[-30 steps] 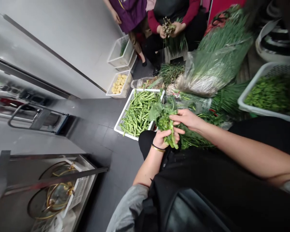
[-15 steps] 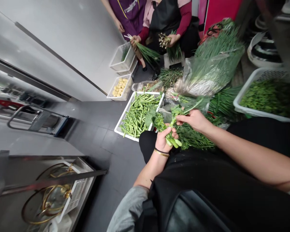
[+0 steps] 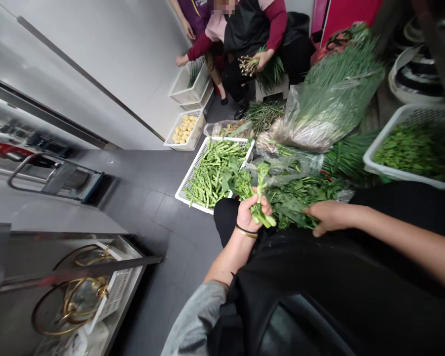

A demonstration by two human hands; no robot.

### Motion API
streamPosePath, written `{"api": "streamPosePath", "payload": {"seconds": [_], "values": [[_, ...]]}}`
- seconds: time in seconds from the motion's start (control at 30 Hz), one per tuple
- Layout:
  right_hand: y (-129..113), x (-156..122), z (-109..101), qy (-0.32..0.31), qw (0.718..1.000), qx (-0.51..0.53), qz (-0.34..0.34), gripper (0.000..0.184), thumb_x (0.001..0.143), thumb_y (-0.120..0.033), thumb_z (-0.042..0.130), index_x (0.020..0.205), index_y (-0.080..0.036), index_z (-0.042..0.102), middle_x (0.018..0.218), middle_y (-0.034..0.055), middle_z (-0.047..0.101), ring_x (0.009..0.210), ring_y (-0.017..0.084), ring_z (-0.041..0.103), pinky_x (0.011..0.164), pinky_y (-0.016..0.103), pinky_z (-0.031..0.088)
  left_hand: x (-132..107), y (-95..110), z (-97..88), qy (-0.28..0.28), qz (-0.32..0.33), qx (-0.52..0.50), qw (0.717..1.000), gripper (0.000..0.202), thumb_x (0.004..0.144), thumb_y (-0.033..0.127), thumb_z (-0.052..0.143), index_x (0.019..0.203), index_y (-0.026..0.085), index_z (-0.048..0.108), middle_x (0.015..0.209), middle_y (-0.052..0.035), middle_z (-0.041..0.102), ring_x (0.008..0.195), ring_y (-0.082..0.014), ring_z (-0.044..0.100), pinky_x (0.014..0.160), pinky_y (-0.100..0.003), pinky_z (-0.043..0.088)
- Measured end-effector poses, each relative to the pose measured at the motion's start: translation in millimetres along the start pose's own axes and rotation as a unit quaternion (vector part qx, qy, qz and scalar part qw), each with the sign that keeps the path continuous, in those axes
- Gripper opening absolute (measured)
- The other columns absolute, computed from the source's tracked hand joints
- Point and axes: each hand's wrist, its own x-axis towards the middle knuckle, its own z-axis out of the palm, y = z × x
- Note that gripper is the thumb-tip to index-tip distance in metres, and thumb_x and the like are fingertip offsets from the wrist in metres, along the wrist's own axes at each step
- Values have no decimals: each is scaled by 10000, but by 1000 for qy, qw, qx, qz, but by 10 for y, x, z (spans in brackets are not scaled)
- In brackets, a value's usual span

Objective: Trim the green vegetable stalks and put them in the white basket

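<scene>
My left hand (image 3: pixel 251 211) is closed around a small bunch of green flowering stalks (image 3: pixel 261 178), budded tops up and pale cut ends showing below the fist. To the right, my right hand (image 3: pixel 332 217) is low over a heap of loose leafy greens (image 3: pixel 296 198), its fingertips at the leaves. Thumb and forefinger look apart; the hand is slightly blurred, and the other fingers are partly hidden. Just beyond my left hand, a white plastic basket (image 3: pixel 195 168) holds many trimmed green stalks (image 3: pixel 211 178).
Ahead, a co-worker's hand (image 3: pixel 263 59) holds a bunch of garlic chives; another person stands behind. A white basket of small yellow potatoes (image 3: pixel 185 129) is by the wall. Bagged scallions (image 3: pixel 319 123) and a basket of leaves (image 3: pixel 411 153) lie right. A metal shelf (image 3: pixel 133 267) is left.
My right hand has left the stalks and moved right and down to the leafy heap. My left hand keeps the bunch in place. The co-worker's one hand has moved over the white crate.
</scene>
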Motion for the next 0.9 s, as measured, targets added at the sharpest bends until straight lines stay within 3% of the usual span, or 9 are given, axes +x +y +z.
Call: {"api": "streamPosePath", "payload": {"seconds": [0.1,0.23,0.4,0.47,0.53,0.6,0.67,0.77,0.9], "values": [[-14,212,-167,-107,970,207,72,365,651,-489,688,846,-182,660,617,22,618,498,146,554,469,279,421,-32,-122,9,-50,-44,-3,998,233,744,380,600,808,160,554,540,25,418,391,-67,339,394,-237,266],[-314,643,-219,-56,886,438,142,349,713,-488,630,823,-163,566,624,2,602,500,115,543,488,252,421,-35,-219,71,-91,-58,28,994,289,711,400,645,804,144,549,565,-2,508,406,-84,432,409,-238,336],[-637,729,20,91,946,267,158,329,772,-447,605,630,-199,441,479,-35,496,402,91,435,424,233,325,-15,-252,127,2,101,88,991,362,649,331,747,876,169,515,657,-27,624,482,-136,566,456,-252,429],[-675,628,74,120,979,154,51,283,827,-398,549,640,-204,460,579,15,572,524,126,525,510,251,387,12,-252,95,37,110,63,991,346,639,331,752,821,170,504,586,7,578,431,-106,523,440,-237,418],[-592,475,75,66,993,76,-66,234,864,-357,494,687,-205,510,727,62,630,676,156,587,602,262,422,79,-176,3,61,102,32,992,339,625,329,754,779,172,496,557,28,541,408,-78,485,434,-222,409],[-367,279,54,-45,995,4,-89,221,873,-354,473,720,-208,538,783,71,638,705,170,604,607,268,423,216,23,-157,81,112,22,990,323,624,310,748,761,174,490,563,32,538,412,-69,477,432,-212,406],[-53,59,55,-175,979,-100,2,181,834,-362,523,749,-206,563,756,68,639,645,194,611,553,282,410,444,354,-374,106,142,43,983,292,639,279,733,765,167,495,577,23,557,428,-76,498,442,-214,419],[338,-222,132,-342,901,-219,156,306,697,-322,648,958,-163,628,916,153,671,729,291,656,553,325,438,888,981,-726,193,145,125,962,265,658,226,720,809,124,529,619,-11,595,484,-104,558,472,-223,447],[382,-249,209,-368,896,-191,162,424,755,-329,571,1138,-151,607,1079,186,646,860,323,656,663,377,474,1241,1573,-1036,331,140,163,919,301,705,158,671,973,117,541,543,58,528,416,-67,479,444,-192,420]]}}
